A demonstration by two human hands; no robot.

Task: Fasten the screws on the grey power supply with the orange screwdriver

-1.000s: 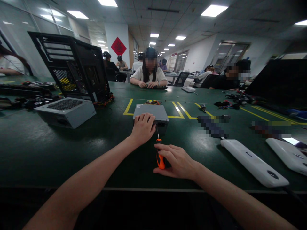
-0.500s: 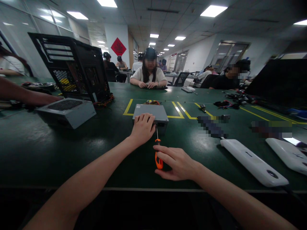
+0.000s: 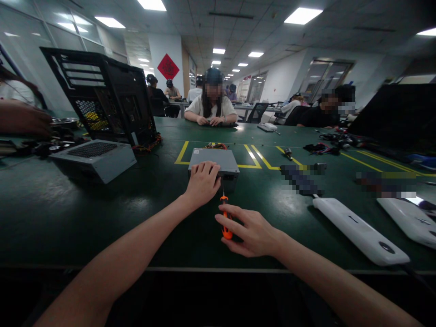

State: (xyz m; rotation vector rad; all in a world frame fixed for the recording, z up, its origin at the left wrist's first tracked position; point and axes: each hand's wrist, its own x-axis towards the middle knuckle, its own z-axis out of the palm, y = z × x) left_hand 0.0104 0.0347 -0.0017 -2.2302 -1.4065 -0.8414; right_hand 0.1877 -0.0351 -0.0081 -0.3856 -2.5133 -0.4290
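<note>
Orange screwdriver: held in your right hand, tip hard to make out.
Grey box: ahead on your green table, partly hidden by your left hand; I cannot tell whether it grips.
Left edge: another person's hand, cut off.
Room: lit by ceiling panels.

The slender screwdriver has an orange-and-black plastic handle. The box-shaped metal power supply is grey with a white label; the 2nd grey metal box has a dark grille. Yellow lines pattern the dark green desk. The tall computer case is black, the diamond-shaped wall sign red.
</note>
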